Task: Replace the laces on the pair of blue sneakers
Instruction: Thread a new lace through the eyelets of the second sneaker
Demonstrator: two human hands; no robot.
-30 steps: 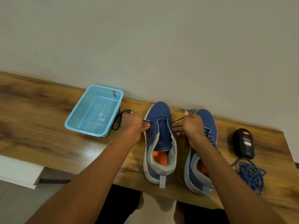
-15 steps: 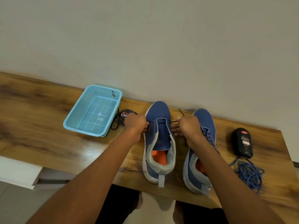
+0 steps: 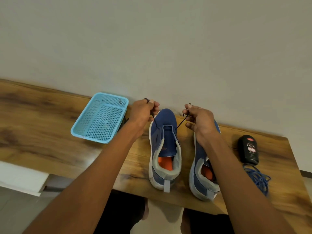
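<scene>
Left hand (image 3: 143, 112) and right hand (image 3: 199, 119) are each pinching an end of the dark lace (image 3: 181, 122) at the left sneaker (image 3: 164, 146) on the desk (image 3: 42, 132), only bottom eyelets threaded, right sneaker (image 3: 202, 166) likely pending.

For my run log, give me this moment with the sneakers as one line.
step: lacing left sneaker | left hand: pinches dark lace end | right hand: pinches other end | state: both ends raised
</scene>
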